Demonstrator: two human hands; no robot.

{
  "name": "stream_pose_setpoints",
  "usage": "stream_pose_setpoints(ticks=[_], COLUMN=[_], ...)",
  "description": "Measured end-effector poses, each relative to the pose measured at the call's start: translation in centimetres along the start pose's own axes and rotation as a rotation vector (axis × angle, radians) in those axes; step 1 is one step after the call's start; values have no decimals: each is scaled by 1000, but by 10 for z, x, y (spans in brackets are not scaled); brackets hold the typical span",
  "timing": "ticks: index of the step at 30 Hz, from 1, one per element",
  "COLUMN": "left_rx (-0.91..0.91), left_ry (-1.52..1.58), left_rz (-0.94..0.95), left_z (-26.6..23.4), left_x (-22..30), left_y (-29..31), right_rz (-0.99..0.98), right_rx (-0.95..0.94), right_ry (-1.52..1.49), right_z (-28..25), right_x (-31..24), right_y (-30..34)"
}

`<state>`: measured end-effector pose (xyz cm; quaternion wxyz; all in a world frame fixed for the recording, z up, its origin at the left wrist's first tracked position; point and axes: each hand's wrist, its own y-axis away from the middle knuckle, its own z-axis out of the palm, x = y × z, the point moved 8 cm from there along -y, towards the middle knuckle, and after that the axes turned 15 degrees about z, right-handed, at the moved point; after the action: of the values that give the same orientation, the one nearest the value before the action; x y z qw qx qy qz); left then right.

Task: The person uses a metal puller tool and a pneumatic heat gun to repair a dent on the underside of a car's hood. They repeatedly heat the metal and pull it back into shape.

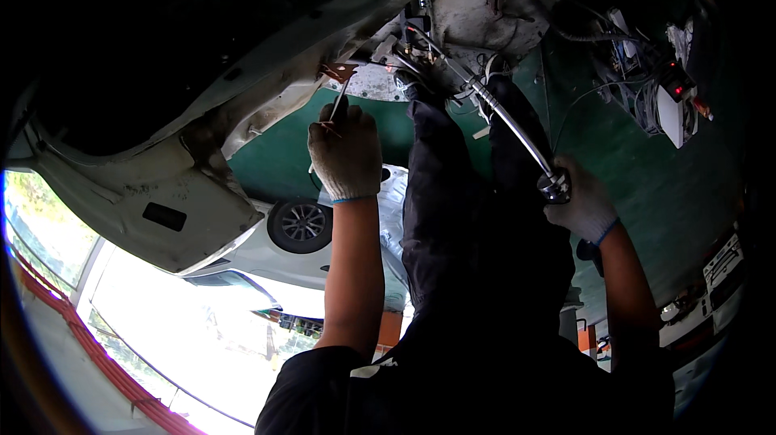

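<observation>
One left grip [346, 156]: gloved, closed around a thin rod [339, 103], whose tip points up at a copper-coloured piece [339, 71] by the edge of the pale body panel [279, 102].
Right grip [585, 202]: gloved, clasped on the near end of a long silver tool [511, 123], its shaft slanting up and leftward.
Floor [647, 184]: green.
Device [673, 83]: red-lit, at upper right.
Wheel [301, 226]: on a pale car left of the forearm.
</observation>
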<state>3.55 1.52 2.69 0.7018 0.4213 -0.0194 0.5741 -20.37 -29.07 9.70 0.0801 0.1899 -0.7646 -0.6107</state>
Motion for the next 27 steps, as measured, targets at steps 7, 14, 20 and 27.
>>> stream_pose_setpoints(ticks=[7,14,20,27], left_rx=[-32,-218,-88,-549], left_ry=[-172,-358,-677,-613], left_rz=[-64,3,115,420], left_z=[7,7,22,36], left_x=[-13,-2,29,40], left_y=[-1,-3,-25,-47], right_rz=[128,218,151,153], right_rx=[-4,36,216,361], right_ry=[74,-22,114,111], right_z=[16,41,28,34], right_x=[9,43,47,49], right_y=[-12,-101,-217,-368])
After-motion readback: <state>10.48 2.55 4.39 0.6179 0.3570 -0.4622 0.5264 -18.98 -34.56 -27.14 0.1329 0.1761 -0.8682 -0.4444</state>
